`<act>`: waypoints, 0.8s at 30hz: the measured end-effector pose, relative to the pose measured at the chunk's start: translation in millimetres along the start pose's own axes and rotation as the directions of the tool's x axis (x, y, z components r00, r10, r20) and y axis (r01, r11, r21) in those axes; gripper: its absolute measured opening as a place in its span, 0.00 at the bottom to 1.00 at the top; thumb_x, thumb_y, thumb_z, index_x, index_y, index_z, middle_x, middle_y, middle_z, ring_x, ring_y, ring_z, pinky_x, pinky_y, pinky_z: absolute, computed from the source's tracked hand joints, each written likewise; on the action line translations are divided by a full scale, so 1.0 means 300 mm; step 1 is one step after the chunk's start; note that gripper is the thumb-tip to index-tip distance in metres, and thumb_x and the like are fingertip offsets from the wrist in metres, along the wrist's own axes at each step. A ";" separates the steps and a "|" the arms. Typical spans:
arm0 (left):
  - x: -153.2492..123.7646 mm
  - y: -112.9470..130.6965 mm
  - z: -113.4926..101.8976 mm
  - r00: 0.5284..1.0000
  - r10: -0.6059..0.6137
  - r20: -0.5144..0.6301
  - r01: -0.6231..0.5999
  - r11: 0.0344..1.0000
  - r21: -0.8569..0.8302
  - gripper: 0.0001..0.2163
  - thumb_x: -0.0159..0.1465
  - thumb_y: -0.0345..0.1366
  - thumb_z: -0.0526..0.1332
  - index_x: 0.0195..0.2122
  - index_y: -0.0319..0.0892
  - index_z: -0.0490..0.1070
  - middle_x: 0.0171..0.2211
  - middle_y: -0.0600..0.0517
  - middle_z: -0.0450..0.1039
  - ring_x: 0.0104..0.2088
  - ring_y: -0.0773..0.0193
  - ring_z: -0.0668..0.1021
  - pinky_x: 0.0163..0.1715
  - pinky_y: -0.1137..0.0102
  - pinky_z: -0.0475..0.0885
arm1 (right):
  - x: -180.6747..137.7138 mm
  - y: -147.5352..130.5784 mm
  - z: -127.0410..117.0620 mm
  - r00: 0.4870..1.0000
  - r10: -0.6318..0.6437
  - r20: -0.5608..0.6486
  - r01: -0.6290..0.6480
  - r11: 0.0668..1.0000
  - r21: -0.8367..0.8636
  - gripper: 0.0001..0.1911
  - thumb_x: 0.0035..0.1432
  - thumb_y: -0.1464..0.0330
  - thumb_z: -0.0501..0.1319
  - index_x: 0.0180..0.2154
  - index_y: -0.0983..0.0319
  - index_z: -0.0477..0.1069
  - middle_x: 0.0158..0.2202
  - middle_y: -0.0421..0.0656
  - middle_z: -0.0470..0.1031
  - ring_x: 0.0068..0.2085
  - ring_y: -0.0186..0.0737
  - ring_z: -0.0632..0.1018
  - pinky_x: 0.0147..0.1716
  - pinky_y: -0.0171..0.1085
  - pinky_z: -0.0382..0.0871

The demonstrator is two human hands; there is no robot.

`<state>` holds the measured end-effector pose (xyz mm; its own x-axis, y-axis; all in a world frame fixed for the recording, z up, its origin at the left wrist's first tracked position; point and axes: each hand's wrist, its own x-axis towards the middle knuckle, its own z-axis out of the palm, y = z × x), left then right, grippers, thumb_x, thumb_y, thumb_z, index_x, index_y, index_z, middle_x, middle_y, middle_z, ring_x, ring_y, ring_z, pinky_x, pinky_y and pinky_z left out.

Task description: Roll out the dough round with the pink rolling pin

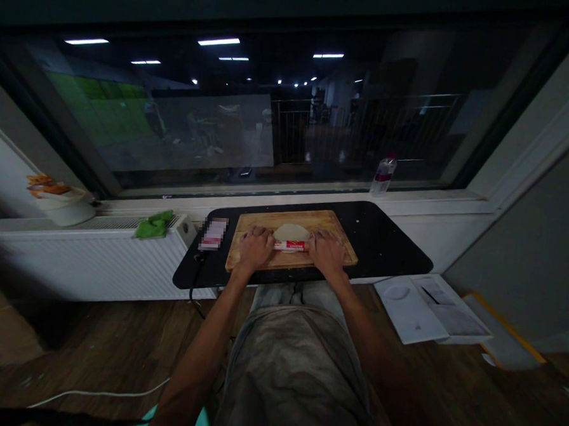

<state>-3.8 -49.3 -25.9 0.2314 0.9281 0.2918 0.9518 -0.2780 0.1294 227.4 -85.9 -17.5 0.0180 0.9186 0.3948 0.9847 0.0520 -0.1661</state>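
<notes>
On the smooth wooden board (265, 221), atop the glossy black table (388, 237), the person is pressing a pale cylindrical roller (290, 246) with a red label onto the near edge of a flat, round, off-white dough disc (290, 232); rolling-out appears to be the step in hand. Left hand (256, 246) and right hand (327, 250) are each curling palm-down over one roller end, grasping it. By judgement, a next stroke is calling for even pressure from both sides, keeping the soft disc uniform.

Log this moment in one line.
red-labelled rolling pin across dough | left hand on left end | right hand on right end | dough on wooden cutting board | board on black table
</notes>
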 end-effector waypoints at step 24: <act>-0.007 0.016 -0.012 1.000 -0.004 0.004 0.004 1.000 0.005 0.20 0.82 0.38 0.49 0.62 0.47 0.80 0.68 0.44 0.79 0.74 0.44 0.70 0.68 0.50 0.71 | -0.017 -0.008 0.000 1.000 0.013 0.000 -0.013 1.000 -0.008 0.23 0.81 0.67 0.50 0.59 0.65 0.83 0.59 0.56 0.85 0.60 0.55 0.81 0.62 0.46 0.68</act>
<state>-0.4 -53.4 -22.5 0.2283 0.9302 0.2875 0.9538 -0.2730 0.1257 224.9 -90.8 -19.1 0.0312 0.9191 0.3927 0.9857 0.0368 -0.1644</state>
